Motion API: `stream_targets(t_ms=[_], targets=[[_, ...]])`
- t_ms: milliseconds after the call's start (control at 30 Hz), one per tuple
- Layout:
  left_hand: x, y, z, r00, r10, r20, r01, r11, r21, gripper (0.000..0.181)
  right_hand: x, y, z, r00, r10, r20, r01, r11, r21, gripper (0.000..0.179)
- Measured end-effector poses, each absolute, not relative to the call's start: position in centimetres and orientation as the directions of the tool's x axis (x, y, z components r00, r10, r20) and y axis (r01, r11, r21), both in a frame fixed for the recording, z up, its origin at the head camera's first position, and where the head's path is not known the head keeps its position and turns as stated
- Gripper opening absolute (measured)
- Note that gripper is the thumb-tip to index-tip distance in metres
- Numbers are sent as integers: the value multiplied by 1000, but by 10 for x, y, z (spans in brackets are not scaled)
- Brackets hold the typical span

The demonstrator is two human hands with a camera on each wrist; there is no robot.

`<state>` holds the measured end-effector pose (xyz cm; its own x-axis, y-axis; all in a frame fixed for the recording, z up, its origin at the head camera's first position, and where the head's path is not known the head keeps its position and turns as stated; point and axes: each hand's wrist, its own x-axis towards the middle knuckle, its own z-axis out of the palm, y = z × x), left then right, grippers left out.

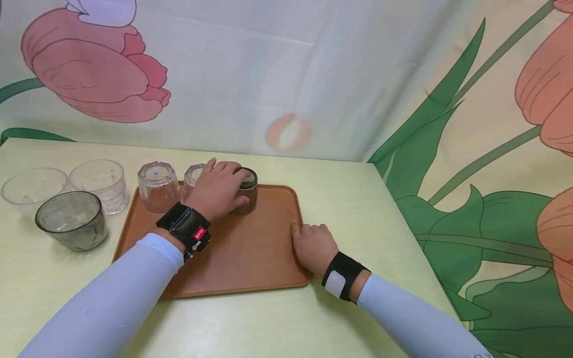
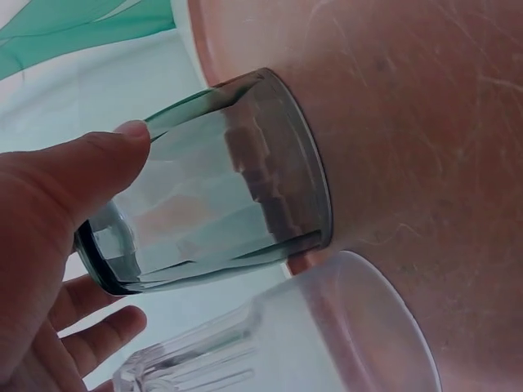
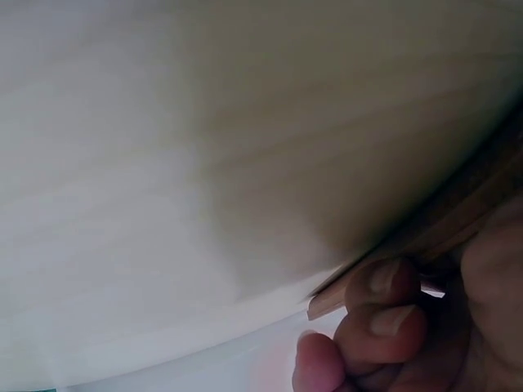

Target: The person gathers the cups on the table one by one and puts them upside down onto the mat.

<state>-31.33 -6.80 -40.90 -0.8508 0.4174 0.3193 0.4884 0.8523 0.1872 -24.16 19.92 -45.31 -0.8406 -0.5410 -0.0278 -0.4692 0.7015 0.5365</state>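
My left hand [image 1: 217,191] is at a smoky grey glass [image 1: 247,196] that stands upside down on a brown tray [image 1: 250,263]. In the left wrist view the thumb lies along one side of the grey glass [image 2: 212,188]; a finger passes partly behind it and the others are spread. Close beside stands a clear upturned glass [image 2: 359,327], partly hidden by the hand in the head view. My right hand [image 1: 315,247] grips the tray's right rim, with curled fingers [image 3: 384,335] against the edge in the right wrist view.
Another clear upturned glass [image 1: 158,189] stands at the tray's back left. Left of the tray, on the pale table [image 1: 358,199], are a smoky grey bowl [image 1: 71,223], a clear bowl [image 1: 33,191] and a clear glass container [image 1: 100,184]. A patterned curtain [image 1: 233,74] hangs behind.
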Motion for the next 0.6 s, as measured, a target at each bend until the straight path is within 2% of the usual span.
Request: stream_targets(t_ms=[600], targets=[[-315, -69, -411, -856, 404, 322, 482, 849, 215, 62, -245, 199, -459, -849, -526, -39, -453, 690, 564, 45]])
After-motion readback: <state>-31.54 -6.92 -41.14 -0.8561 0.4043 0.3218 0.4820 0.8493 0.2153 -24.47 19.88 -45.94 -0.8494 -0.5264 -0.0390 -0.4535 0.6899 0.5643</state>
